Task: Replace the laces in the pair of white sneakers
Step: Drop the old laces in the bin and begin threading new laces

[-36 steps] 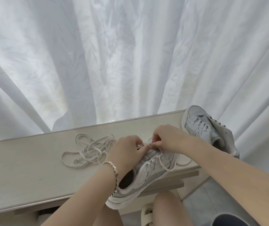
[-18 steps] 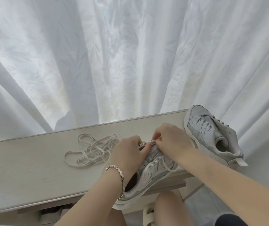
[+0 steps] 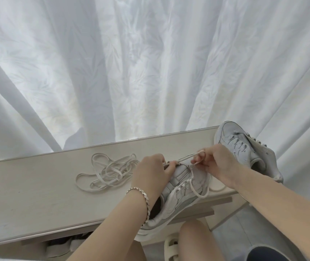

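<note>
White lace (image 3: 186, 158) drawn taut over the near sneaker (image 3: 181, 191), which sits at the desk's (image 3: 37, 187) front edge.
Our left hand (image 3: 150, 173) pinches the lace by the toe-end eyelets and steadies the shoe; our right hand (image 3: 215, 162) pinches its far end, lifted clear — we'd keep the pull even and the lace flat. The second sneaker (image 3: 242, 149) lies at the desk's right end, loose laces (image 3: 109, 171) heaped to the left. Which eyelet is in play — that is hidden under our grip.
</note>
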Demonstrator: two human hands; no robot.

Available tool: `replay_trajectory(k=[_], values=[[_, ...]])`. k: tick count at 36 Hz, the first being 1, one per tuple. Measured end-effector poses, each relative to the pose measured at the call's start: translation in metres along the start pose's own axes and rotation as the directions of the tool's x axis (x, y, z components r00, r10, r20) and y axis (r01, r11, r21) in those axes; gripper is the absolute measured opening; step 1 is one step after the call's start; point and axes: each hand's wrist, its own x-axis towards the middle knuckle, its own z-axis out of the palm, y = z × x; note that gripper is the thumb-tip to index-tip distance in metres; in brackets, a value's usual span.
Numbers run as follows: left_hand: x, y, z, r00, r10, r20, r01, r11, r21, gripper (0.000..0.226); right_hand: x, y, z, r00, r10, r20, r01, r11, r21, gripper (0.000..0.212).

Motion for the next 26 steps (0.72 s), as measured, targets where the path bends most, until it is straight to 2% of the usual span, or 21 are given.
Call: replay_trajectory(k=[2, 3, 4, 5, 6, 7, 8, 10, 11, 14, 15, 17, 19, 21, 23, 24, 25, 26], values=[[0.0, 0.0, 0.0, 1.0, -0.002, 0.0, 0.002, 1.0, 0.012, 0.039, -0.002, -0.001, 0.003, 1.0, -0.003, 0.03, 0.01, 0.966, -0.259, 0.037], [0.0, 0.0, 0.0, 1.0, -0.005, 0.001, 0.005, 1.0, 0.016, 0.039, -0.003, -0.003, 0.004, 0.999, -0.027, 0.04, 0.043, 0.876, -0.48, 0.034], [0.0, 0.0, 0.001, 1.0, -0.008, 0.003, 0.008, 1.0, 0.017, 0.038, -0.004, -0.005, 0.005, 0.996, -0.057, 0.066, 0.087, 0.714, -0.695, 0.032], [0.0, 0.0, 0.001, 1.0, -0.009, 0.003, 0.009, 1.0, 0.016, 0.037, -0.005, -0.008, 0.007, 0.991, -0.093, 0.098, 0.133, 0.531, -0.837, 0.033], [0.0, 0.0, 0.001, 1.0, -0.01, 0.002, 0.01, 1.0, 0.014, 0.036, -0.007, -0.009, 0.009, 0.981, -0.139, 0.136, 0.18, 0.386, -0.905, 0.035], [-0.001, 0.0, 0.001, 1.0, -0.01, 0.001, 0.01, 1.0, 0.012, 0.035, -0.009, -0.011, 0.011, 0.966, -0.192, 0.174, 0.227, 0.303, -0.926, 0.035], [-0.001, 0.0, 0.001, 1.0, -0.009, -0.003, 0.009, 1.0, 0.012, 0.035, -0.01, -0.011, 0.012, 0.943, -0.253, 0.214, 0.281, 0.268, -0.921, 0.031], [-0.002, 0.001, 0.0, 1.0, -0.009, -0.014, 0.009, 1.0, 0.017, 0.036, -0.008, -0.008, 0.012, 0.9, -0.342, 0.269, 0.372, 0.284, -0.884, 0.023], [-0.002, 0.002, 0.0, 1.0, -0.008, -0.023, 0.009, 1.0, 0.02, 0.036, -0.007, -0.006, 0.011, 0.89, -0.372, 0.266, 0.397, 0.342, -0.852, 0.02], [-0.006, 0.002, -0.001, 0.999, 0.006, -0.039, -0.005, 1.0, 0.021, 0.037, -0.006, -0.001, -0.001, 0.899, -0.413, 0.145, 0.396, 0.628, -0.67, 0.017], [-0.006, 0.002, -0.001, 0.999, 0.009, -0.038, -0.008, 1.0, 0.02, 0.037, -0.005, 0.001, -0.006, 0.906, -0.416, 0.081, 0.384, 0.725, -0.571, 0.02], [-0.006, 0.002, -0.001, 1.0, 0.004, -0.029, -0.004, 1.0, 0.015, 0.038, -0.004, 0.0, -0.014, 0.9, -0.432, -0.054, 0.391, 0.857, -0.335, 0.028], [-0.004, 0.002, -0.001, 1.0, -0.009, -0.023, 0.01, 1.0, 0.008, 0.041, -0.002, -0.005, -0.021, 0.887, -0.432, -0.164, 0.426, 0.902, -0.072, 0.034], [-0.004, 0.003, -0.001, 1.0, -0.012, -0.021, 0.012, 1.0, 0.018, 0.042, -0.001, -0.01, -0.024, 0.898, -0.388, -0.207, 0.414, 0.906, 0.094, 0.038], [-0.005, 0.004, -0.001, 1.0, -0.003, -0.019, 0.003, 0.999, 0.041, 0.038, 0.002, -0.013, -0.026, 0.936, -0.296, -0.189, 0.302, 0.953, 0.001, 0.033], [-0.005, 0.005, -0.001, 1.0, 0.0, -0.016, 0.001, 0.999, 0.051, 0.036, 0.004, -0.013, -0.027, 0.961, -0.221, -0.164, 0.196, 0.968, -0.154, 0.029], [-0.004, 0.006, -0.001, 1.0, -0.002, -0.013, 0.003, 0.998, 0.058, 0.035, 0.006, -0.012, -0.027, 0.976, -0.161, -0.146, 0.093, 0.917, -0.388, 0.024], [-0.004, 0.006, -0.001, 1.0, -0.007, -0.009, 0.008, 0.998, 0.062, 0.035, 0.008, -0.011, -0.028, 0.98, -0.144, -0.137, 0.022, 0.762, -0.647, 0.016]])
